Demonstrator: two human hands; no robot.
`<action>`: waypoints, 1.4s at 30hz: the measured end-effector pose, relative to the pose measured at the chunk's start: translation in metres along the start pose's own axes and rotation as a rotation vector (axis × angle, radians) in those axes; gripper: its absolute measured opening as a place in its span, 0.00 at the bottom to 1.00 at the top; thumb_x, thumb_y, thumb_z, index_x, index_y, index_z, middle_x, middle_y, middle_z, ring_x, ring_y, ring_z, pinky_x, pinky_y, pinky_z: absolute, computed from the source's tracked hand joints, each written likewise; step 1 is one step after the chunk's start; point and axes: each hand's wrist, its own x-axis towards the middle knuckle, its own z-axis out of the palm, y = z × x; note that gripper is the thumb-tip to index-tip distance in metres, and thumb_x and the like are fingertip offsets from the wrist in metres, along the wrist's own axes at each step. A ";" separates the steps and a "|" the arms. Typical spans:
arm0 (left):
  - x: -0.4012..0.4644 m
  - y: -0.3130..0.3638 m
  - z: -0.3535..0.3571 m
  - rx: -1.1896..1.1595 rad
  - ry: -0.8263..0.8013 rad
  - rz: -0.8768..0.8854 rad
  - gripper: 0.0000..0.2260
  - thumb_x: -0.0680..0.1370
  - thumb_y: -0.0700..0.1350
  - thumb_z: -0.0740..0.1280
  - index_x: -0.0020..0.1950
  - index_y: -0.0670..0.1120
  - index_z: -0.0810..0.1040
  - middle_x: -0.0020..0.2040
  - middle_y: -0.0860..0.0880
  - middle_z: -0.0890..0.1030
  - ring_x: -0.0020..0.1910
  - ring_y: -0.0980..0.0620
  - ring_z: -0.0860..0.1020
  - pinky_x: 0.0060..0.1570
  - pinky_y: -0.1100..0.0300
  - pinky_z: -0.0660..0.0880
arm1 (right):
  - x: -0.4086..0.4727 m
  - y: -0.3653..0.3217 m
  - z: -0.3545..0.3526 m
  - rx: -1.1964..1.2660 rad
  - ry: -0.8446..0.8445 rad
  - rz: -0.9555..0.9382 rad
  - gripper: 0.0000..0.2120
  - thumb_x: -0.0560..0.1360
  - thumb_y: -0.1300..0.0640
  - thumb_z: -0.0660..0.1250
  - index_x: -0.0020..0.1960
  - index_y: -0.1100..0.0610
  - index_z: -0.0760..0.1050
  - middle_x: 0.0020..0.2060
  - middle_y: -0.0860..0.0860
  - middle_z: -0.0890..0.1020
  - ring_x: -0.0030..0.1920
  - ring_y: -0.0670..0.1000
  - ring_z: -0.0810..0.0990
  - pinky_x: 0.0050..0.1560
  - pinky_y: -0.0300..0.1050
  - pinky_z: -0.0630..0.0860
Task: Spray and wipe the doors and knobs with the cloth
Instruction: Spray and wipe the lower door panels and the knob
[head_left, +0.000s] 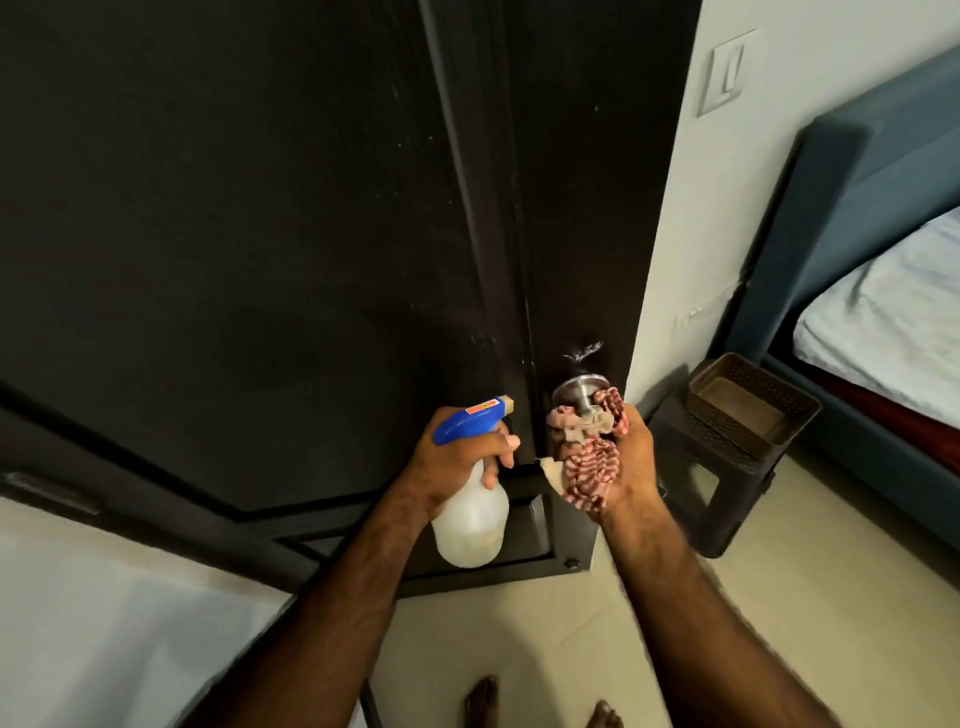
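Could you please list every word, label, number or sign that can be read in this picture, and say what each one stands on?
No text can be read.
Red and yellow label on the blue head of the spray bottle, held in the left hand: too small and blurred to read.
Wall switch plate: no print shows.

I've got the red-and-white striped cloth (589, 457) bunched over the steel knob (576, 393) on the dark door (260, 234); white spray bottle (470, 525), blue-headed, hangs upright left of it.
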 end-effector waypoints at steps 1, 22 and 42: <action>0.001 -0.001 -0.003 0.015 -0.016 0.009 0.08 0.76 0.41 0.73 0.39 0.38 0.82 0.34 0.42 0.82 0.26 0.50 0.76 0.40 0.58 0.79 | -0.004 -0.002 0.004 -0.065 0.024 -0.024 0.18 0.80 0.50 0.64 0.56 0.65 0.79 0.40 0.55 0.77 0.35 0.50 0.80 0.33 0.40 0.80; 0.038 -0.010 -0.037 0.044 -0.355 -0.017 0.09 0.79 0.35 0.72 0.44 0.29 0.79 0.35 0.41 0.81 0.26 0.49 0.74 0.35 0.56 0.78 | 0.006 0.041 -0.014 -1.792 0.670 -1.259 0.20 0.71 0.46 0.76 0.59 0.51 0.75 0.56 0.52 0.79 0.50 0.50 0.79 0.46 0.50 0.81; 0.042 -0.008 -0.042 -0.008 -0.429 0.042 0.11 0.79 0.34 0.71 0.39 0.30 0.77 0.35 0.36 0.79 0.25 0.48 0.73 0.42 0.65 0.78 | 0.000 0.023 0.011 -1.063 0.642 -0.719 0.09 0.82 0.47 0.69 0.59 0.49 0.76 0.54 0.60 0.85 0.49 0.59 0.88 0.49 0.60 0.87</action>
